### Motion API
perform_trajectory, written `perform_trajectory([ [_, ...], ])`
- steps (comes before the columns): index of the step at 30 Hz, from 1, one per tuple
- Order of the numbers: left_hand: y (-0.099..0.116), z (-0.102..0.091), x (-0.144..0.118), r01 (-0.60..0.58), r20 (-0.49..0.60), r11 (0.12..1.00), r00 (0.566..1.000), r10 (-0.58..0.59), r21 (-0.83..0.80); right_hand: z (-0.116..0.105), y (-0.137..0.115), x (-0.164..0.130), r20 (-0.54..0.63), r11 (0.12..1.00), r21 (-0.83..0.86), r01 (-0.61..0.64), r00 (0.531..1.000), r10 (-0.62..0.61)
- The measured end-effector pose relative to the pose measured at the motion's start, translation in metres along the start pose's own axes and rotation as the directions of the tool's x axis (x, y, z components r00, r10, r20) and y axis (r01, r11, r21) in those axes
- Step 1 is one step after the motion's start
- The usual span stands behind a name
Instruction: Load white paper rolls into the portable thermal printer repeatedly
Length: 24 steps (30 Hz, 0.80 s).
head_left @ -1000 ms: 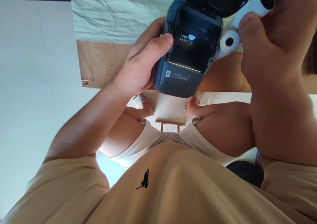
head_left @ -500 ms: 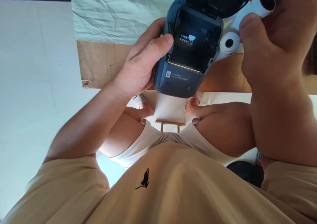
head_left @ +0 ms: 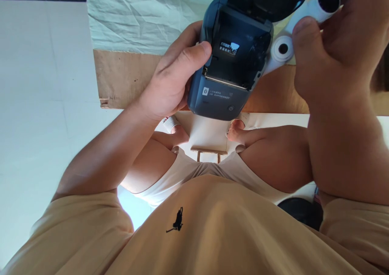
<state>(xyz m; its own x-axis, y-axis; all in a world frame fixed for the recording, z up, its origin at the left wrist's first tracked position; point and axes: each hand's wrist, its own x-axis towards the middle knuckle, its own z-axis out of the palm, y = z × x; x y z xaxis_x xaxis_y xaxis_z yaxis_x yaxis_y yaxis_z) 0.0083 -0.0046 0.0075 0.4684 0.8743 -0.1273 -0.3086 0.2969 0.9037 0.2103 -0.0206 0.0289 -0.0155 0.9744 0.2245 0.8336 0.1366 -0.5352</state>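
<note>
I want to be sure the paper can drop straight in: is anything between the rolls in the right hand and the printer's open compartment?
Nothing visible. The printer lid is up, its bay looks empty, and the left hand grips only the side. The right hand holds the paper rolls just beside it.

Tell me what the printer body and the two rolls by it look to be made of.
The label printer, held in the left hand, looks like moulded plastic: dark blue-grey, matt, rounded seams and printed markings. The two rolls in the right hand look like wound white paper, smooth and matt, with hollow dark centres; the core material cannot be told.
</note>
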Motion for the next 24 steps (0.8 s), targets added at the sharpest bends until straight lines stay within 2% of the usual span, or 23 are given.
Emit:
perform_trajectory([
  [9, 0.0019, -0.0032, -0.0006, 0.019, 0.061, 1.000, 0.998, -0.020, 0.006, 0.0040, 0.0049, 0.0031, -0.050, 0.991, 0.133, 0.020, 0.999, -0.013],
  [17, 0.0014, -0.0034, 0.0002, -0.008, 0.090, 0.999, 0.996, 0.004, 0.040, 0.0041, 0.0094, 0.0043, -0.063, 0.988, 0.151, 0.039, 0.998, -0.030],
  [24, 0.0011, -0.0058, 0.0010, -0.003, 0.081, 1.000, 0.997, 0.004, -0.013, 0.0046, 0.0085, 0.0040, -0.049, 0.987, 0.157, 0.038, 0.998, -0.031],
])
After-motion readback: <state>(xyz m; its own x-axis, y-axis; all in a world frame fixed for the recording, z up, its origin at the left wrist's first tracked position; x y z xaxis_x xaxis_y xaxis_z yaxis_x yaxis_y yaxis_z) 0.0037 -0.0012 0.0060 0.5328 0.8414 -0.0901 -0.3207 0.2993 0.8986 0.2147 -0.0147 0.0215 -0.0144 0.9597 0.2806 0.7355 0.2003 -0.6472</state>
